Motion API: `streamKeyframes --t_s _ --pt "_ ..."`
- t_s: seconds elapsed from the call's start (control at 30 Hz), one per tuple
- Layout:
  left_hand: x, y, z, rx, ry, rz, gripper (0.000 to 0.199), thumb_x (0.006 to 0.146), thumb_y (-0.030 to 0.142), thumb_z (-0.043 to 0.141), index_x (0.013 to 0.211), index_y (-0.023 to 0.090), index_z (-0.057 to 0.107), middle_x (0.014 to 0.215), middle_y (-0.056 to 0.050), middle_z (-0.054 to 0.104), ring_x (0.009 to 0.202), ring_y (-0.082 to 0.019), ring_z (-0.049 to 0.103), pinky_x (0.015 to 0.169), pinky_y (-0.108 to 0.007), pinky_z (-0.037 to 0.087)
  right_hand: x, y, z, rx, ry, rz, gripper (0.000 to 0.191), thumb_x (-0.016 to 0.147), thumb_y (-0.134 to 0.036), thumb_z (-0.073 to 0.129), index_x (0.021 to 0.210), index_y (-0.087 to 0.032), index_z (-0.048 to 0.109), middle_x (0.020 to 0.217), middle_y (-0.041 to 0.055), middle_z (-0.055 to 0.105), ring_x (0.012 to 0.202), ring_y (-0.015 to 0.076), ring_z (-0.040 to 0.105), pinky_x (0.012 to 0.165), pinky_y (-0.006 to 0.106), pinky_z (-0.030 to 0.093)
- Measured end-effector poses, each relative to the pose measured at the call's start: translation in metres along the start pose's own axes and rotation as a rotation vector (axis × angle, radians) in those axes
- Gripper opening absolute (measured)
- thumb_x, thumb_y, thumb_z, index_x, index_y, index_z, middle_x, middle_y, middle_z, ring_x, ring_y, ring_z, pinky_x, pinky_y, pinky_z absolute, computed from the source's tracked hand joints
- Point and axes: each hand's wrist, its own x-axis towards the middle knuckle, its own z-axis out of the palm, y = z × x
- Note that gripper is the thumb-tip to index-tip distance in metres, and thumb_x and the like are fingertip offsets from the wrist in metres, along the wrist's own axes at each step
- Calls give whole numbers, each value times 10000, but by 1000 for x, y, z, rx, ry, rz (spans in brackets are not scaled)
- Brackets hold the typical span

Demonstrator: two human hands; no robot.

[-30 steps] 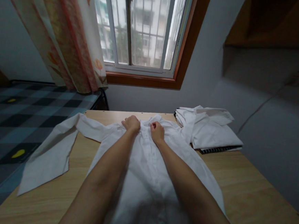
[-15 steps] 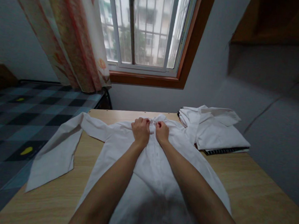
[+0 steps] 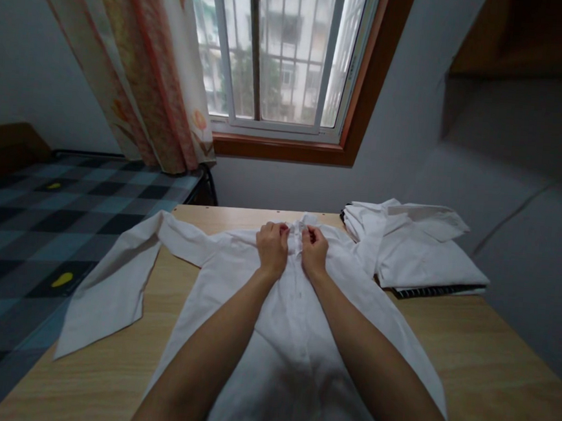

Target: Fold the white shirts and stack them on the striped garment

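On the bench (image 3: 172,293), the white shirt (image 3: 287,315) lies front up, its collar (image 3: 308,219) at 12 o'clock and its body running down to 6 between the person's forearms. Both hands are curled nearly closed at the front of the neck, just apart: the left hand (image 3: 272,247) and the right hand (image 3: 315,247) each seem to pinch cloth at the collar's edge, though whether a button is between the fingers is too small to tell. From them, one sleeve (image 3: 106,294) bends away between 8 and 9 o'clock, and a folded white stack (image 3: 424,251) sits at 3. The step in hand looks like settling the collar front; it would go best with light fingertips, both edges level, and the button strip straight toward 6. Thin cloth probably creases easily, so wrists should rest lightly.
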Motion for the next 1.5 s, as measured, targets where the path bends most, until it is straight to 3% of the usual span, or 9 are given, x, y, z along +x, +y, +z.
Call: streamKeyframes --t_s 0.17,0.33,0.7,0.97,1.2,1.37,1.5 --pt "-1 -1 5 -19 58 18 215 974 290 426 980 190 616 990 -83 622 995 -236 531 870 -343 374 -7 -7 5 18 -61 -77 281 849 -396 518 925 -163 652 866 53 687 755 166 600 718 264 483" --pt "-2 -4 10 -31 139 61 174 957 272 475 951 186 627 940 -78 630 948 -246 537 819 -358 370 -7 -3 7 16 -19 -86 277 828 -413 564 859 -163 679 778 30 676 677 155 566 653 260 456" --pt "-3 -10 6 77 178 296 151 933 275 530 909 197 657 912 -72 665 898 -263 525 776 -395 336 -3 -3 4 -14 -37 -54 245 773 -363 596 793 -149 712 706 36 686 601 160 558 598 268 432" --pt "1 -15 10 -30 169 305 115 916 222 549 887 204 659 883 -58 678 884 -254 541 769 -377 366 -3 -1 2 -63 -65 -122 216 768 -315 587 791 -153 727 699 29 686 589 152 523 596 268 412" --pt "3 -20 15 -122 145 362 114 910 185 535 881 184 645 865 -70 678 851 -242 551 805 -353 426 -4 1 4 -8 -74 -33 205 744 -331 638 836 -160 704 712 25 689 583 152 565 609 271 470" --pt "3 -24 17 -182 131 338 131 902 152 522 893 180 649 876 -74 693 863 -231 595 799 -331 455 -3 2 5 52 -103 -92 189 740 -311 633 839 -173 717 821 49 713 714 175 632 688 283 507" --pt "4 -26 19 -245 97 274 160 886 142 510 889 184 664 883 -66 705 850 -213 625 800 -319 472 1 5 4 200 -165 48 257 788 -386 568 762 -175 712 689 27 693 617 157 628 612 262 507"
